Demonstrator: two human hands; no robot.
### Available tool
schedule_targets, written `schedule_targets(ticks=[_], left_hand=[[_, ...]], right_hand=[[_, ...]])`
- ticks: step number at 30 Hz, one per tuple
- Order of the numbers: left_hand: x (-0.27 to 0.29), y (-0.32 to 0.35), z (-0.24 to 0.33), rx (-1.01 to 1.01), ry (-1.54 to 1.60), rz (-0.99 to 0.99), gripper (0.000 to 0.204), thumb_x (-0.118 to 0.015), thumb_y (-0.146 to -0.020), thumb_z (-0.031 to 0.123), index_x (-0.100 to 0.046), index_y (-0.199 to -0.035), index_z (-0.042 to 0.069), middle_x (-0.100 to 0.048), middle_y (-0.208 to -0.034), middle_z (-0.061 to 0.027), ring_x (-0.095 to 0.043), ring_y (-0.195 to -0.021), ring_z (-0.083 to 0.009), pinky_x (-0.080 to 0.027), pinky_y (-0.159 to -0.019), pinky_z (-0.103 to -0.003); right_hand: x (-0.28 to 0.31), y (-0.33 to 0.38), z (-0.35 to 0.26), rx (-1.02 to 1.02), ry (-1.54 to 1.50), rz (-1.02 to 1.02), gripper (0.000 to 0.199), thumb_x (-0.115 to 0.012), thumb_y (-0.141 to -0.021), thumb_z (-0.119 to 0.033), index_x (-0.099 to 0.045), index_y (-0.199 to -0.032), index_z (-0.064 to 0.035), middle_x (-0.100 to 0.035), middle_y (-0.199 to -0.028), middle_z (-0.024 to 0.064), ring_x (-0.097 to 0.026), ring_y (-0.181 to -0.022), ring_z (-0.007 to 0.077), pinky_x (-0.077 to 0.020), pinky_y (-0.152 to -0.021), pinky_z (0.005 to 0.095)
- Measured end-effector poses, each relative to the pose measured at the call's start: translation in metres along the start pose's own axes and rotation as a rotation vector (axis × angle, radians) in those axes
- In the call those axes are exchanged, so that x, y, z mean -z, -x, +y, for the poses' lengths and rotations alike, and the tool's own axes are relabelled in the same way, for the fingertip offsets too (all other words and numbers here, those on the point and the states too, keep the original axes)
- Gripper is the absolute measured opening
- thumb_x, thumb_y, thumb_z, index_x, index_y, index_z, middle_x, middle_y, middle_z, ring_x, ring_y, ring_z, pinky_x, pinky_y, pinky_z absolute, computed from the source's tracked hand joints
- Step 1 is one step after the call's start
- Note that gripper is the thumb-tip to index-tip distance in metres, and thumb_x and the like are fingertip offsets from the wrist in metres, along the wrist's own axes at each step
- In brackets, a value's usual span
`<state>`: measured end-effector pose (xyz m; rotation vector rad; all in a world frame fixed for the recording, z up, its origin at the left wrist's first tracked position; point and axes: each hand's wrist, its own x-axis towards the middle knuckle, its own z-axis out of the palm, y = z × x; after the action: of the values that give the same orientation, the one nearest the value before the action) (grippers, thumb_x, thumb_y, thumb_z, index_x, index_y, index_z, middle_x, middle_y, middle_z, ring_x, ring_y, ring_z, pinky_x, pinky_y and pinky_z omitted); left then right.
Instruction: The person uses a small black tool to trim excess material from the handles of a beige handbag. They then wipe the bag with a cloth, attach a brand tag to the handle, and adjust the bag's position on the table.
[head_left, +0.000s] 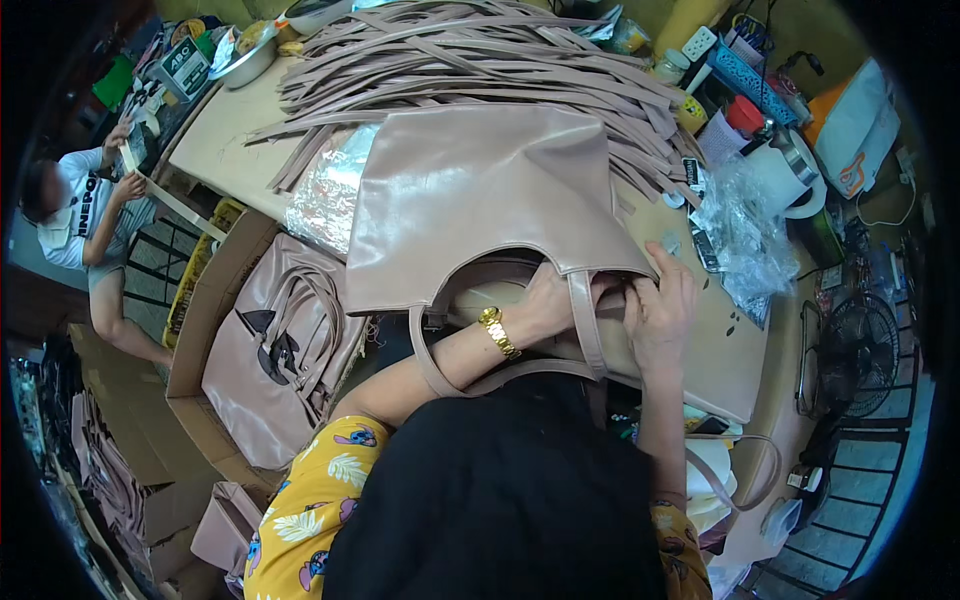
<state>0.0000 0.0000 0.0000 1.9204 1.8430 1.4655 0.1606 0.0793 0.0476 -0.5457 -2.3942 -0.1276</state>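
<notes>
Pinching one pink bag (480, 190), one right grip (661, 312) is narrow; one left grip's (545, 303) hold I cannot tell.

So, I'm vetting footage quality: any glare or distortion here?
Head view: bright glare on the crinkled plastic, softer sheen across the pink bag; same head view: fisheye bending toward the sides, with corners falling black.

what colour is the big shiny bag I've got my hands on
The big, shiny, leather-look handbag is plain dusty pink, clearest in the head view.
</notes>
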Motion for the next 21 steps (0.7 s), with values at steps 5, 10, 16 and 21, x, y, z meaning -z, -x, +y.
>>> schedule_targets(ticks=[5,10,16,21], left_hand=[[0.015,0.015,-0.002,0.110,0.113,0.080,0.022,-0.074,-0.081,0.013,-0.072,-0.101,0.005,-0.072,-0.094,-0.0141,-0.069,-0.083,-0.0335,-0.055,-0.074,-0.041],[0.037,0.045,-0.010,0.206,0.070,0.256,0.015,-0.074,-0.082,0.006,-0.073,-0.095,0.000,-0.074,-0.086,-0.0129,-0.072,-0.077,-0.0252,-0.056,-0.071,-0.034],[0.133,0.113,-0.033,0.260,-0.350,0.411,0.013,-0.073,-0.075,0.008,-0.069,-0.087,0.006,-0.066,-0.074,-0.0105,-0.064,-0.065,-0.0299,-0.049,-0.060,-0.041],[0.184,0.100,-0.016,-0.058,-0.874,0.611,0.012,-0.073,-0.077,0.007,-0.068,-0.088,0.006,-0.066,-0.081,-0.0121,-0.063,-0.071,-0.0333,-0.049,-0.065,-0.042]], right_hand=[[-0.001,-0.004,0.003,0.171,-0.122,-0.045,0.021,-0.074,-0.065,-0.002,-0.059,-0.078,-0.0023,-0.066,-0.109,0.0131,-0.063,-0.097,0.0302,-0.0493,-0.088,0.0435],[0.011,0.009,0.015,0.042,-0.076,-0.029,0.019,-0.070,-0.064,0.002,-0.057,-0.076,-0.0017,-0.066,-0.098,0.0151,-0.064,-0.087,0.0313,-0.0531,-0.077,0.0408],[0.025,0.038,0.022,-0.233,-0.165,0.024,0.016,-0.072,-0.068,0.004,-0.059,-0.076,-0.0008,-0.065,-0.096,0.0148,-0.065,-0.073,0.0275,-0.0536,-0.064,0.0373],[0.014,0.029,0.011,-0.166,-0.191,0.106,0.014,-0.073,-0.072,0.003,-0.063,-0.080,-0.0018,-0.064,-0.095,0.0124,-0.064,-0.065,0.0271,-0.0531,-0.059,0.0358]])
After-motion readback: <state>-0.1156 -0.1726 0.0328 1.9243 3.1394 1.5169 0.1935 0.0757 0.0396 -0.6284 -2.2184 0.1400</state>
